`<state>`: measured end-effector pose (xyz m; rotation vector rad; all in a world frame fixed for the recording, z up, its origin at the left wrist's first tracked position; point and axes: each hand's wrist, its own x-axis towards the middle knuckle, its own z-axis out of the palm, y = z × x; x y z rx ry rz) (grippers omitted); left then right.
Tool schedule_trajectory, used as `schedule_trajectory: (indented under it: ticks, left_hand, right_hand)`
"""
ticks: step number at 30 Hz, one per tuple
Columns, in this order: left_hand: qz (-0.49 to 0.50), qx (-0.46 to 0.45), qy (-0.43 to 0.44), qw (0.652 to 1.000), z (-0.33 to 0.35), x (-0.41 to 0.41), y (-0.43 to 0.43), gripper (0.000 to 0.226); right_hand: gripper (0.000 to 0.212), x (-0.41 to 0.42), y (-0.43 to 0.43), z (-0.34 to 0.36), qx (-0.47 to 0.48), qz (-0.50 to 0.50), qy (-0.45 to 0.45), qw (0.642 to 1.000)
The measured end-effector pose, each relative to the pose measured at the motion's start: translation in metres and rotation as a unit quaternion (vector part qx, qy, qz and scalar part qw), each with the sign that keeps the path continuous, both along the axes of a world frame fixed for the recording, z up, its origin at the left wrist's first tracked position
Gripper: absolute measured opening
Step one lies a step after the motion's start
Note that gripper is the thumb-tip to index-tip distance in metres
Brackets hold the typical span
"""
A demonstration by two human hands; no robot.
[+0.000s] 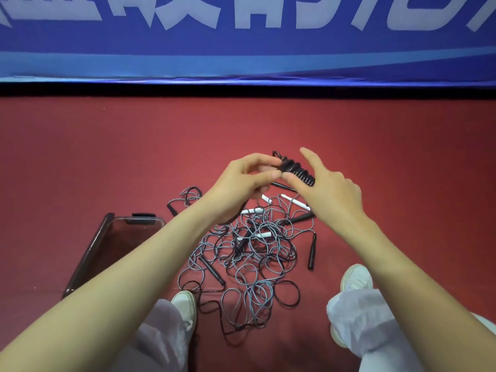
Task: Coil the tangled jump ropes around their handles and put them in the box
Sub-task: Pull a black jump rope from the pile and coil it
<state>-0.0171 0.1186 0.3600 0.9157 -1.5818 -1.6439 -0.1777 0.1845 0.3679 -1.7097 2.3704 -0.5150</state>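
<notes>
A black jump rope [295,169], coiled tightly around its handles, is held up above the floor. My left hand [244,178] pinches its near end between thumb and fingers. My right hand [326,186] touches the coil from the right with straight fingers, index finger raised. Below lies a tangle of grey and black ropes [249,253] with black handles [311,251] and white handles [295,202] mixed in. The clear plastic box [94,248] sits on the floor at the left, partly hidden by my left forearm.
The floor is red carpet [402,157]. A blue banner with white lettering [241,49] runs along the far wall. My two white shoes [185,302] [357,277] and light trouser legs flank the near end of the tangle.
</notes>
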Motion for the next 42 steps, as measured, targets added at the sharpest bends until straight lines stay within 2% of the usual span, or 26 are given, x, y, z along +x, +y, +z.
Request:
schedule_trajectory:
  ticks: [2, 5, 7, 9, 11, 14, 17, 20, 21, 24, 28, 32, 34, 38, 40, 42]
  left_hand:
    - [0.013, 0.074, 0.045, 0.996, 0.0, 0.001, -0.003, 0.01]
    - [-0.016, 0.139, 0.049, 0.989, -0.003, 0.003, -0.004, 0.009]
    - [-0.034, 0.163, 0.054, 0.985, -0.004, 0.003, -0.002, 0.014]
    - [-0.055, 0.15, 0.072, 0.985, -0.004, 0.005, -0.002, 0.023]
    - [-0.084, 0.092, 0.088, 0.988, -0.003, 0.007, -0.001, 0.03]
    - [-0.079, 0.014, 0.06, 0.995, -0.004, 0.01, 0.004, 0.024]
    - [-0.054, -0.041, 0.005, 0.998, -0.004, 0.008, 0.009, 0.016]
    - [-0.05, -0.062, -0.01, 0.997, -0.001, 0.008, 0.007, 0.016]
    - [-0.051, -0.07, -0.015, 0.996, -0.001, 0.009, 0.006, 0.017]
    - [-0.045, -0.103, -0.02, 0.993, -0.006, 0.01, 0.003, 0.013]
    - [-0.034, -0.141, -0.043, 0.988, -0.005, 0.009, 0.005, 0.014]
    - [-0.108, -0.113, -0.05, 0.986, 0.004, 0.019, -0.004, 0.022]
    - [-0.135, -0.095, -0.07, 0.984, 0.006, 0.028, -0.01, 0.021]
    - [-0.171, -0.13, -0.16, 0.963, 0.005, 0.04, -0.019, 0.012]
    - [-0.167, -0.174, -0.234, 0.942, 0.002, 0.044, -0.024, 0.014]
    - [-0.168, -0.219, -0.302, 0.913, -0.002, 0.043, -0.025, 0.005]
  right_hand:
    - [0.073, 0.0, 0.001, 0.0, -0.038, -0.009, -0.043, 0.998]
    - [0.071, 0.003, 0.001, 0.0, -0.084, -0.001, -0.104, 0.991]
    - [0.067, 0.002, 0.0, -0.001, -0.107, 0.017, -0.183, 0.977]
    - [0.062, 0.003, 0.0, -0.001, -0.113, 0.049, -0.292, 0.949]
    - [0.062, 0.004, 0.001, 0.0, -0.094, 0.074, -0.403, 0.907]
    - [0.074, 0.004, 0.001, 0.003, -0.009, 0.082, -0.474, 0.877]
    - [0.076, 0.002, 0.002, 0.006, 0.037, 0.071, -0.49, 0.868]
    - [0.052, 0.005, 0.002, 0.005, 0.021, 0.063, -0.521, 0.851]
    - [0.05, 0.006, 0.002, 0.005, 0.02, 0.066, -0.53, 0.845]
    - [0.063, 0.007, 0.003, 0.003, 0.029, 0.073, -0.53, 0.844]
    - [0.057, 0.007, 0.005, 0.005, 0.039, 0.075, -0.559, 0.825]
    - [0.07, 0.002, 0.002, 0.007, 0.03, 0.078, -0.592, 0.802]
    - [0.069, -0.004, 0.001, 0.009, 0.046, 0.105, -0.597, 0.794]
    - [0.063, -0.002, 0.006, 0.009, 0.15, 0.199, -0.565, 0.787]
    - [0.055, 0.0, 0.009, 0.008, 0.216, 0.218, -0.513, 0.802]
    - [0.057, 0.001, 0.01, 0.006, 0.271, 0.217, -0.435, 0.831]
